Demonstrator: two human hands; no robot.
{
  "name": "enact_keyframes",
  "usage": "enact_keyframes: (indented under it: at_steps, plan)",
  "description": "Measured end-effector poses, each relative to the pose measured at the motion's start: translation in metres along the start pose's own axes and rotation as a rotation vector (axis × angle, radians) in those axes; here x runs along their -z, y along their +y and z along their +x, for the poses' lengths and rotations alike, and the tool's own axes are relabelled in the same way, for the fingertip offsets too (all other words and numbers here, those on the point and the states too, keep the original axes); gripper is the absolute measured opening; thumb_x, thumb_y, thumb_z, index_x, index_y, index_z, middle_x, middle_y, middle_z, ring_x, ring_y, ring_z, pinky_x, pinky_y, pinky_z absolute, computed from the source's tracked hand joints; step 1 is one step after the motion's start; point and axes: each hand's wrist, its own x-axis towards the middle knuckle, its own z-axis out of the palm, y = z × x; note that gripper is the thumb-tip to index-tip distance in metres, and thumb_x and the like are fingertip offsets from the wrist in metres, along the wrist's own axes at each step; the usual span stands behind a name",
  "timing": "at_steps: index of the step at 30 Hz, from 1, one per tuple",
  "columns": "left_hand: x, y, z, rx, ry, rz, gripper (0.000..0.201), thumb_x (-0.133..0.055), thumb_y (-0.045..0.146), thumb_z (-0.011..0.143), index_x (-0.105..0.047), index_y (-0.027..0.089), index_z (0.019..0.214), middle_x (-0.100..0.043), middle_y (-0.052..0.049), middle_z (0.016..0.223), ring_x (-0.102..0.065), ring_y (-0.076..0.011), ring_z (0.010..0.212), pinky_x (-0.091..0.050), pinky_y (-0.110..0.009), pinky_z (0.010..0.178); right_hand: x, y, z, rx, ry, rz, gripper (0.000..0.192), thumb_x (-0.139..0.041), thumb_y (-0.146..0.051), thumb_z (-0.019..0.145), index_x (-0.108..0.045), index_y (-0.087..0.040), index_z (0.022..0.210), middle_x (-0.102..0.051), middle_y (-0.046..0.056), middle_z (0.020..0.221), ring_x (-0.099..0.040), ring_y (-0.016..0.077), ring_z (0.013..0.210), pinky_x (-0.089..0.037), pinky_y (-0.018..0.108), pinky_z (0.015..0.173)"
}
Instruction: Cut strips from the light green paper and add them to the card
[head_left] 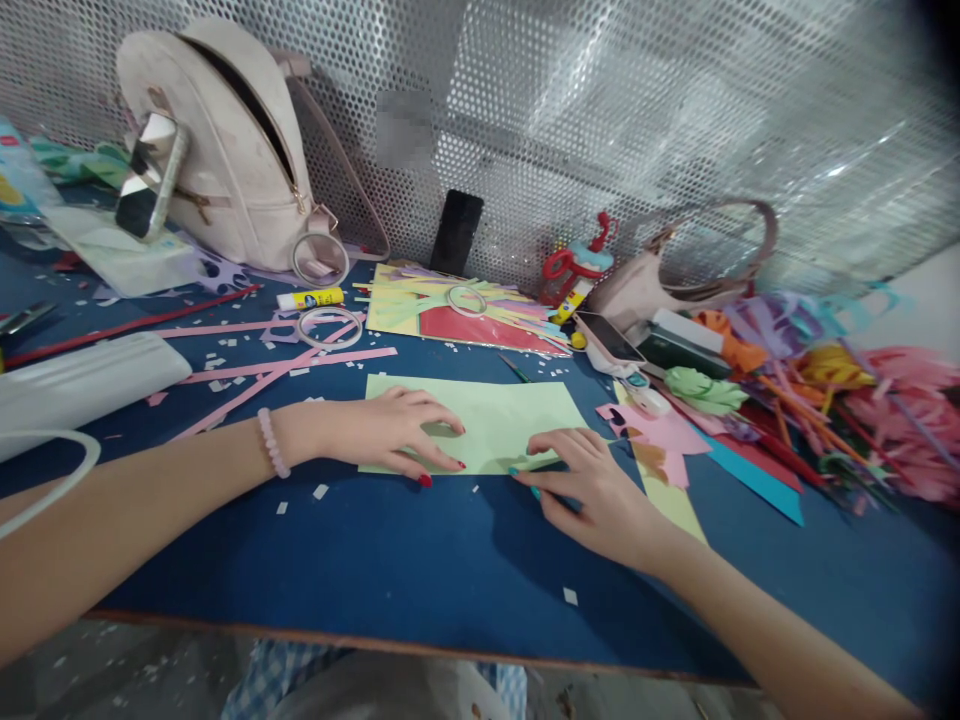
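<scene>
A pale green sheet of paper (487, 410) lies flat on the blue table (360, 560) in front of me. My left hand (397, 430), with a pink bead bracelet at the wrist, rests on the sheet's left part, fingers spread and palm down. Over the sheet's lower right edge is my right hand (574, 475); its fingers are apart and somewhat bent, with nothing visible between them. Whether its fingertips touch the paper I cannot tell. Just beyond the sheet lies a thin dark pointed tool (515, 369).
A glue stick (311, 299), tape rings (330, 328) and pink paper strips (292, 365) lie at left, near a cream backpack (232, 170). Behind the sheet is a pack of coloured strips (397, 310). Phones, a handbag (637, 270) and paper flowers (900, 400) crowd the right.
</scene>
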Motion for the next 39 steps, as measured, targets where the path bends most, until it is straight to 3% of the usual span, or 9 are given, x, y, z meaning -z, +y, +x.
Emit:
enact_keyframes:
  at_steps: [10,22,28,31,35,39]
  plan:
    - [0.003,0.003,-0.001,0.013,-0.015,-0.031,0.032,-0.050,0.037,0.096,-0.058,0.038,0.127,-0.040,-0.004,0.143,-0.033,-0.0268,0.129,-0.025,-0.038,0.104,0.003,0.022,-0.030,-0.046,0.032,-0.153,0.029,-0.048,-0.017,0.087,-0.075,-0.027,0.093,-0.059,0.011,0.105,-0.055,0.0257,0.096,-0.040,0.050,0.087]
    - [0.004,0.005,-0.001,0.018,-0.008,-0.031,0.032,-0.049,0.039,0.096,-0.058,0.039,0.127,-0.043,-0.005,0.142,-0.035,-0.0263,0.128,-0.026,-0.039,0.105,0.012,0.074,-0.089,-0.170,0.029,-0.338,0.030,-0.046,-0.024,0.088,-0.075,-0.031,0.091,-0.063,0.009,0.106,-0.059,0.0277,0.100,-0.041,0.047,0.083]
    - [-0.004,-0.001,-0.005,-0.035,0.062,0.025,0.034,-0.042,0.039,0.099,-0.053,0.042,0.131,-0.043,-0.003,0.143,-0.035,-0.0247,0.130,-0.024,-0.038,0.106,0.017,0.062,-0.079,-0.137,0.111,-0.461,0.022,-0.051,-0.026,0.088,-0.067,-0.020,0.102,-0.066,0.011,0.102,-0.060,0.0254,0.092,-0.041,0.042,0.083]
    - [-0.005,0.001,-0.007,-0.041,0.078,0.055,0.037,-0.044,0.043,0.097,-0.050,0.041,0.134,-0.042,-0.004,0.145,-0.035,-0.0257,0.130,-0.024,-0.039,0.106,0.015,0.052,-0.069,-0.043,0.049,-0.526,0.024,-0.050,-0.020,0.090,-0.065,-0.022,0.109,-0.067,0.007,0.088,-0.059,0.0216,0.083,-0.040,0.038,0.079]
    - [-0.003,0.011,-0.009,-0.040,0.049,0.117,0.046,-0.042,0.047,0.097,-0.040,0.037,0.142,-0.033,-0.006,0.151,-0.030,-0.0281,0.135,-0.020,-0.043,0.109,0.008,0.048,-0.053,0.110,-0.023,-0.530,0.031,-0.042,-0.006,0.091,-0.066,-0.019,0.106,-0.062,0.003,0.067,-0.055,0.0168,0.066,-0.038,0.034,0.071]
    - [0.002,0.022,-0.010,-0.093,0.090,0.081,0.053,-0.035,0.052,0.098,-0.033,0.032,0.146,-0.026,-0.007,0.154,-0.027,-0.0272,0.136,-0.017,-0.042,0.112,0.001,0.052,-0.036,0.088,0.100,-0.502,0.025,-0.043,-0.012,0.092,-0.068,-0.017,0.094,-0.061,0.003,0.062,-0.055,0.0166,0.060,-0.040,0.032,0.063]
